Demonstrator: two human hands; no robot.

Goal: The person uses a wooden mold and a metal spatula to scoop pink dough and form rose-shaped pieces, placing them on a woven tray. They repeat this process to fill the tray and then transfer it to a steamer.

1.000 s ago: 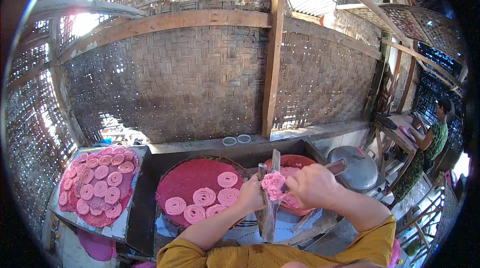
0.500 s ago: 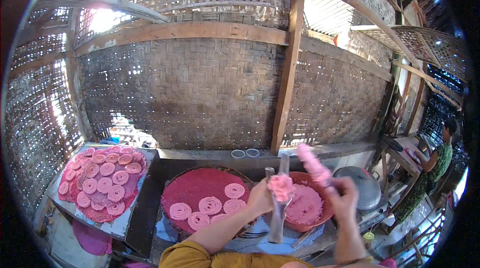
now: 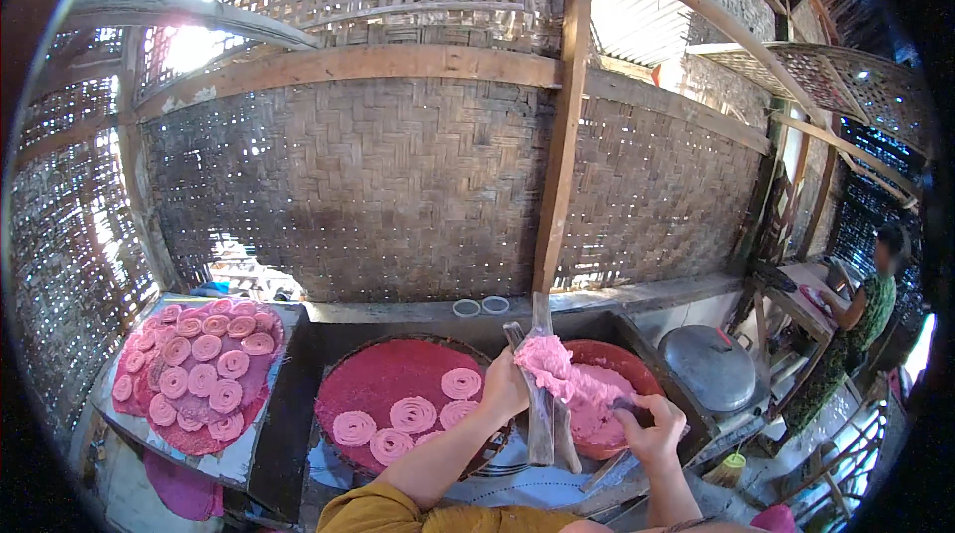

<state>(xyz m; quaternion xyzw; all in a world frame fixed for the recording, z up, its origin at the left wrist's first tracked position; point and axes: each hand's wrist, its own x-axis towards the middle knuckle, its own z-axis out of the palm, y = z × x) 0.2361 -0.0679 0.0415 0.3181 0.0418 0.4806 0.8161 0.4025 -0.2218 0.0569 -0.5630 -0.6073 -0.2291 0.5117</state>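
Steadying the wooden frame (image 3: 540,439), it seems, I am gripping it with my left hand (image 3: 506,390) while my right hand (image 3: 654,430) is pinching a dark tool (image 3: 625,403), pink dough (image 3: 545,362) spanning the two; the red bowl (image 3: 647,370) is sitting at the frame's three o'clock, presumably for easy reach

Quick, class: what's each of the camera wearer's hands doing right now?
Left hand: closed on the long, weathered wooden tool.
Right hand: closed, holding a dark-handled utensil coated with pink dough.

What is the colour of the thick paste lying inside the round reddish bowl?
The thick paste is pink; the head view shows it best.
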